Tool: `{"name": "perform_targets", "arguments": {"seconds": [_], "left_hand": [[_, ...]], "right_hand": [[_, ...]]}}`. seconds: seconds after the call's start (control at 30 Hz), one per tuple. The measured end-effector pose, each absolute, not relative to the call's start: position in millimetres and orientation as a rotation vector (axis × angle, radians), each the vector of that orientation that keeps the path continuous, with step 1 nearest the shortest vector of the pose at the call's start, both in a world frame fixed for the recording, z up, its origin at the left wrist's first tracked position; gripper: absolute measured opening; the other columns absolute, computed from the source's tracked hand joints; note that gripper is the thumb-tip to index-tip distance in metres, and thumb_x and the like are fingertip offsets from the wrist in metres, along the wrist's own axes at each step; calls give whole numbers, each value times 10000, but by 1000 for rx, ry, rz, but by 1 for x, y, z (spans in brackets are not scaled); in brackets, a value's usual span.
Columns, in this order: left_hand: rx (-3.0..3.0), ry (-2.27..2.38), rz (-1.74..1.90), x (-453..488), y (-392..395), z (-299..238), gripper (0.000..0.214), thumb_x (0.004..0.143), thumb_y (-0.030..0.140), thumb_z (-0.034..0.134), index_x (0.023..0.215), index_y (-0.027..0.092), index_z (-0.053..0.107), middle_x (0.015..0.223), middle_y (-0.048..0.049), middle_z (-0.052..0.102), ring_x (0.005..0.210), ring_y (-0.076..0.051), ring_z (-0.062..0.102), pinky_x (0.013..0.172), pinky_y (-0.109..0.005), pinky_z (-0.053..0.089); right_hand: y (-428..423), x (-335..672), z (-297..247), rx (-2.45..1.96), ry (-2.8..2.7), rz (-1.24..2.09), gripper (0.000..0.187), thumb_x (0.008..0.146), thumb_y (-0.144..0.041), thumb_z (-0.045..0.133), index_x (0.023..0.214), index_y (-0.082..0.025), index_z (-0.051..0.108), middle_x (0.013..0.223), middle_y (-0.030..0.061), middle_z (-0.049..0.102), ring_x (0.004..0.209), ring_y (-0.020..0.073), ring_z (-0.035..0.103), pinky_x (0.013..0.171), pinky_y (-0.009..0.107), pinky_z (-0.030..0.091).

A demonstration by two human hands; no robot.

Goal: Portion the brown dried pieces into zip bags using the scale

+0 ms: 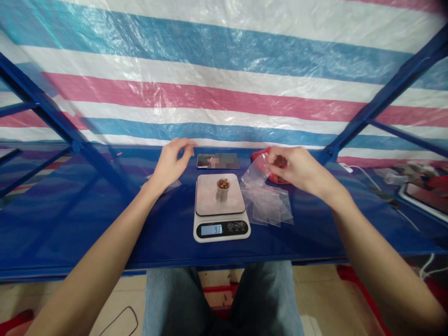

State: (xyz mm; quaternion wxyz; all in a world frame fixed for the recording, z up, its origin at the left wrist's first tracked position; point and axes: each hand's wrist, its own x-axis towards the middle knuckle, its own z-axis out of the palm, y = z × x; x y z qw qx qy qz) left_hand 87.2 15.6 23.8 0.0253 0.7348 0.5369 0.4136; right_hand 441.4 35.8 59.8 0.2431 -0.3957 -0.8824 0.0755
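Reaching with the right hand into the red packet, 1–2 o'clock from the scale, apparently picking | cup of brown pieces on scale | next move calls for a light pinch | left hand at 10–11 o'clock, grip loosely curled, seemingly empty | right grip: cannot tell, fingertips obscured; phone part-blurred

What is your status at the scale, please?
Left hand loosely curled near phone. Right hand at clear bag, grip unclear. Cup of brown pieces on scale. Right hand partly hides red packet.
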Motion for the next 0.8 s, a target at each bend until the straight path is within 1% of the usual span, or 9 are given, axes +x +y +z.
{"name": "perform_targets", "arguments": {"seconds": [0.07, 0.13, 0.23, 0.3, 0.4, 0.47, 0.57, 0.67, 0.8], "left_hand": [[2251, 1478, 1229, 100, 12, 42, 342, 1021, 390, 506, 1202, 194, 721, 1055, -60, 786, 985, -205, 695, 892, -332, 532], [2278, 1302, 1138, 114, 10, 58, 378, 990, 425, 590, 1281, 207, 691, 1166, -70, 773, 1057, -213, 696, 918, -338, 534], [2287, 1153, 1028, 132, 12, 71, 511, 928, 415, 690, 1401, 230, 630, 1276, -76, 745, 1124, -226, 689, 990, -370, 529], [2326, 1110, 1006, 140, 16, 72, 485, 915, 354, 696, 1380, 230, 644, 1301, -71, 739, 1157, -238, 682, 1019, -384, 523], [2383, 1113, 1019, 144, 22, 68, 348, 930, 228, 610, 1266, 206, 700, 1242, -52, 761, 1101, -232, 698, 1001, -378, 526], [2391, 1144, 1011, 144, 23, 65, 321, 923, 176, 565, 1206, 188, 717, 1166, -44, 777, 1036, -227, 707, 963, -368, 533], [2432, 1188, 988, 143, 24, 62, 321, 900, 154, 554, 1178, 177, 715, 1110, -52, 779, 1014, -241, 702, 930, -368, 530], [2580, 1286, 924, 139, 23, 60, 296, 905, 176, 555, 1165, 176, 697, 1074, -75, 765, 1012, -265, 689, 918, -393, 517], [2848, 1502, 708, 122, 21, 54, 286, 945, 155, 465, 1142, 181, 671, 1038, -110, 748, 1033, -300, 672, 913, -431, 497]], "right_hand": [[40, 421, 71, -1068, -2382, 81, 116, 887, -209, 624, 777, -216, 591, 720, 21, 638, 631, 167, 553, 649, 326, 400], [44, 399, 76, -1033, -2376, -20, 90, 859, -139, 600, 797, -204, 603, 744, 26, 622, 678, 176, 554, 690, 330, 393], [46, 373, 75, -935, -2383, -29, 133, 849, -84, 562, 879, -189, 637, 808, 36, 629, 750, 185, 566, 734, 323, 394], [46, 361, 73, -812, -2375, 40, 157, 886, -90, 550, 958, -188, 650, 874, 43, 658, 812, 191, 593, 765, 319, 414], [42, 351, 69, -682, -2303, 128, 145, 946, -116, 535, 983, -191, 654, 954, 54, 701, 893, 197, 636, 821, 327, 453], [38, 346, 66, -659, -2261, 128, 137, 964, -128, 538, 979, -188, 660, 985, 61, 721, 921, 202, 655, 843, 335, 472], [34, 340, 60, -602, -2286, 90, 144, 975, -135, 544, 1021, -189, 669, 1035, 59, 743, 952, 206, 672, 866, 340, 488], [31, 337, 53, -539, -2343, 91, 176, 987, -128, 519, 1048, -199, 667, 1059, 54, 751, 961, 207, 687, 885, 349, 504], [29, 344, 50, -460, -2338, 110, 277, 1012, -120, 474, 1197, -207, 660, 1175, 81, 761, 1068, 228, 707, 968, 385, 528]]}}
